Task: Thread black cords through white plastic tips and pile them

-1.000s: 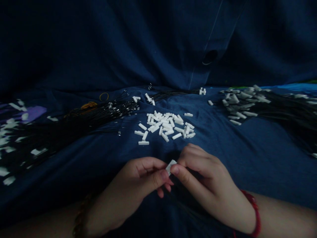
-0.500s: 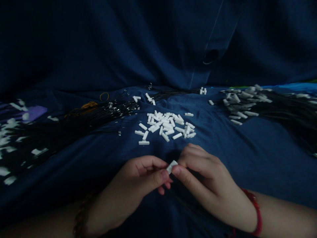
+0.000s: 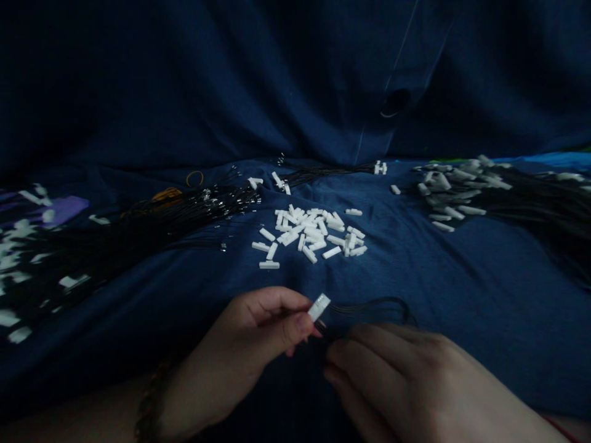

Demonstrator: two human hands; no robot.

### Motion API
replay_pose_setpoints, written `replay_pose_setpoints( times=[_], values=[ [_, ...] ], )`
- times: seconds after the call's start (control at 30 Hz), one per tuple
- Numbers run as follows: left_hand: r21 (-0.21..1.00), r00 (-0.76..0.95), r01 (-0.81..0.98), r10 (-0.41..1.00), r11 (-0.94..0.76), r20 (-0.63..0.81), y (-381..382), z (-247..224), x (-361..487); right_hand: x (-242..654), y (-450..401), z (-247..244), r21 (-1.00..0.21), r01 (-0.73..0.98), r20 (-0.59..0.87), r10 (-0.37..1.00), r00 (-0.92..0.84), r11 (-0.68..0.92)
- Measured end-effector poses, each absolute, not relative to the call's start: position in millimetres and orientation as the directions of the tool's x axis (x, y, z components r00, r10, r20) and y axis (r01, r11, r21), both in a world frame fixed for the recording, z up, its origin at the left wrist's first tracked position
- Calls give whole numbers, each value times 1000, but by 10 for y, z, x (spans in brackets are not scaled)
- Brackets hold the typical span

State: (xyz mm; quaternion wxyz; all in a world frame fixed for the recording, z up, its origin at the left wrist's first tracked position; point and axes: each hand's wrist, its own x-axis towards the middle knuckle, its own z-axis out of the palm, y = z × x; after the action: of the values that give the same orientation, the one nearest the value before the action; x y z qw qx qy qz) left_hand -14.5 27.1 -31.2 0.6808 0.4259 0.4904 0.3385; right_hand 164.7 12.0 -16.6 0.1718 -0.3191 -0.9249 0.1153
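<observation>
Blue cloth (image 3: 489, 289): spread beneath your hands, rising in dim folds at the back.
Left wire bundle (image 3: 138, 243): black strands to your left, with white pieces scattered over the near end and bright metal tips at the other, toward the middle.
Right wire bundle (image 3: 530, 212): black strands to your far right, many white plugs gathered at the end facing you.
Right hand (image 3: 410, 381): back uppermost, fingers bent and slightly blurred, near your left fingertips; you cannot tell from this view whether it holds anything.
Left hand (image 3: 258, 338): thumb and forefinger in a narrow pinch, closed on one white plug.
Pile of plugs (image 3: 311, 227): loose white pieces on the cloth, beyond your hands and well apart from them.
Thin black wires (image 3: 373, 301): a loop running rightward from behind the held plug, curving down toward your right hand.
Held plug (image 3: 320, 306): tilted at your left fingertips, its lower end between thumb and forefinger, its upper end projecting free, up and to the right.
</observation>
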Motion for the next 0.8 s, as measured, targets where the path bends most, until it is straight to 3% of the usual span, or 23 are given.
replay_pose_setpoints(
  times=[0.3,0.53,0.8],
  values=[
    [929,293,-61,896,365,-333,242,-317,-158,1571,150,-199,-530,590,239,776,-584,608],
    [926,249,-3,897,377,-365,246,-302,-145,1585,169,-165,-538,598,253,790,-558,594],
    [931,245,2,902,365,-354,257,-356,-140,1552,206,-136,-582,621,102,805,-584,525]
  ],
)
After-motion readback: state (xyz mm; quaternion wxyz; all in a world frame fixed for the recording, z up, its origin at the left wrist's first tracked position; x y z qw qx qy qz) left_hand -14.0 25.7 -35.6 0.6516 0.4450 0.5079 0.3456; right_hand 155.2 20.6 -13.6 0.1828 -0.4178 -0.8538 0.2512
